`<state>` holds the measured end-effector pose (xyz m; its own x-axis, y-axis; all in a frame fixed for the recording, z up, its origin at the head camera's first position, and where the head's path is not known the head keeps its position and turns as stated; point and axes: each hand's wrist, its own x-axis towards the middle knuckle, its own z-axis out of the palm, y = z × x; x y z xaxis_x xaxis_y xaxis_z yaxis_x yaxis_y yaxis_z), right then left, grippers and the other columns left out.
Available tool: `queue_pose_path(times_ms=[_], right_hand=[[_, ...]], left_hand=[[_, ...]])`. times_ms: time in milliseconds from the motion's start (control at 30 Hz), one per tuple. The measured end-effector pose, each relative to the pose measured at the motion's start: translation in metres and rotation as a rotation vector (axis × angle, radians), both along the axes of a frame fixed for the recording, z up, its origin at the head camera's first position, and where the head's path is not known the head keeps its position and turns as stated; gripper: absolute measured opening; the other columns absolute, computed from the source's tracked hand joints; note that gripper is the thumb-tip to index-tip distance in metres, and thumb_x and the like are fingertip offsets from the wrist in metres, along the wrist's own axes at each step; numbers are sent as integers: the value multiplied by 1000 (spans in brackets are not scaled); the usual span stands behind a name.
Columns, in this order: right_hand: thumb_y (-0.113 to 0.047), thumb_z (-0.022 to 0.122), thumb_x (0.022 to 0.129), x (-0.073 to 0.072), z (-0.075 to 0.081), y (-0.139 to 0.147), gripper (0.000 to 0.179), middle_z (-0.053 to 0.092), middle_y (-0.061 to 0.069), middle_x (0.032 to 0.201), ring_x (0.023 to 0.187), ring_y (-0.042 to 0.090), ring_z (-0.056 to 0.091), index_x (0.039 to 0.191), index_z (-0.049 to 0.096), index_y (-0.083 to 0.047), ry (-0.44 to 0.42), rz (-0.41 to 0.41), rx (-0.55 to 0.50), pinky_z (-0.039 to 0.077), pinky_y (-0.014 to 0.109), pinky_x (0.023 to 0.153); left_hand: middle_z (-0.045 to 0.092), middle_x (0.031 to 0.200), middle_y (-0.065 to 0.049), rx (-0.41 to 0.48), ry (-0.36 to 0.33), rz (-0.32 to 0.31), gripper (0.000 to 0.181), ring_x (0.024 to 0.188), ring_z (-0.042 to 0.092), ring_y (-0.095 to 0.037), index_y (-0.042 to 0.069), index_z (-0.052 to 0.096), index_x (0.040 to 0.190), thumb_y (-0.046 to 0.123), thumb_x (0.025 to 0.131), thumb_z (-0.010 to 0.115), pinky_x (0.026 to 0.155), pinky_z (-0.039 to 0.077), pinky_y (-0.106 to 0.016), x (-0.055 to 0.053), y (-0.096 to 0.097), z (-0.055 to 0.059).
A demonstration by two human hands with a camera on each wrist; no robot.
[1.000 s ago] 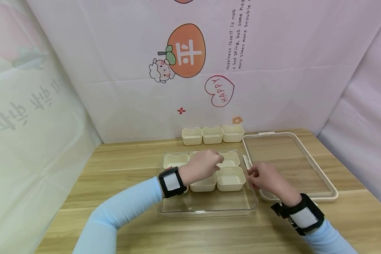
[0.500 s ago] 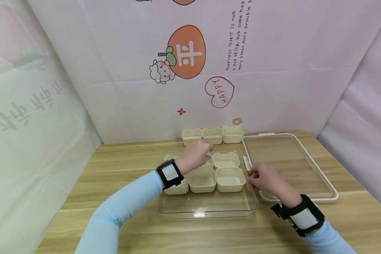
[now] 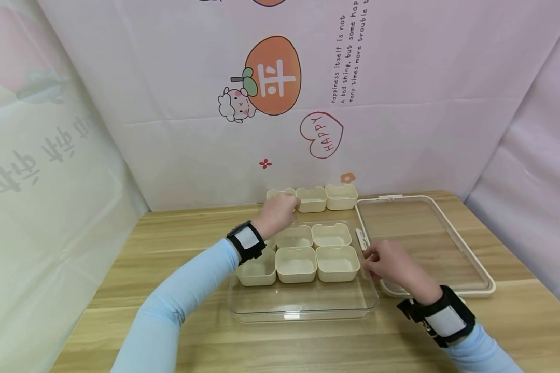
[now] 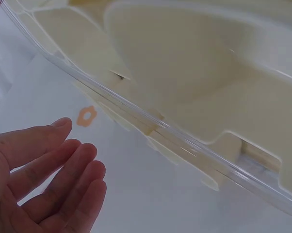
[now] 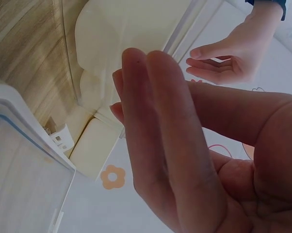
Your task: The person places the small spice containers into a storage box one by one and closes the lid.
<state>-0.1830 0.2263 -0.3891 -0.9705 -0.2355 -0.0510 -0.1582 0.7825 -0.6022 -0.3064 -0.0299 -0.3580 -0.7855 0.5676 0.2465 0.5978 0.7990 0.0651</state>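
Note:
A clear plastic bin (image 3: 303, 313) stands on the table, with several cream cups inside, among them a front-row cup (image 3: 296, 264). My left hand (image 3: 277, 214) is raised over the bin's far side, overlapping the leftmost cup of the back row. In the left wrist view that left hand (image 4: 54, 184) has loosely bent fingers and holds nothing. At the bin's right edge, my right hand (image 3: 392, 264) pinches the rim. Its fingers (image 5: 170, 111) lie close together in the right wrist view, hiding much of the contact.
Behind the bin, three more cream cups stand in a row against the wall cloth, including a middle cup (image 3: 311, 200). A clear lid (image 3: 487, 285) with a cream frame lies right of the bin. Wooden table (image 3: 168, 248) shows to the left.
My left hand has moved left and away from me, from over the bin's cups toward the back row, uncovering cups beneath. My right hand stays at the rim.

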Motion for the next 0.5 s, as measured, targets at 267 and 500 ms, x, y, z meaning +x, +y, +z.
queue_pose_path(times_ms=[267,500], right_hand=[[-5,64,83,0,-2,0,27,70,14,77,59,19,67,100,62,15,4,-7,5,51,26,54],[-6,64,82,0,-1,0,26,70,12,75,58,19,66,99,63,14,10,-6,17,50,26,56]], left_hand=[[70,97,-5,-14,-23,79,17,89,65,-22,7,69,98,5,81,68,75,53,-33,-21,-3,-2],[68,88,-6,8,-50,123,15,81,62,-20,4,68,91,-4,80,61,65,50,-30,-40,-9,-6]])
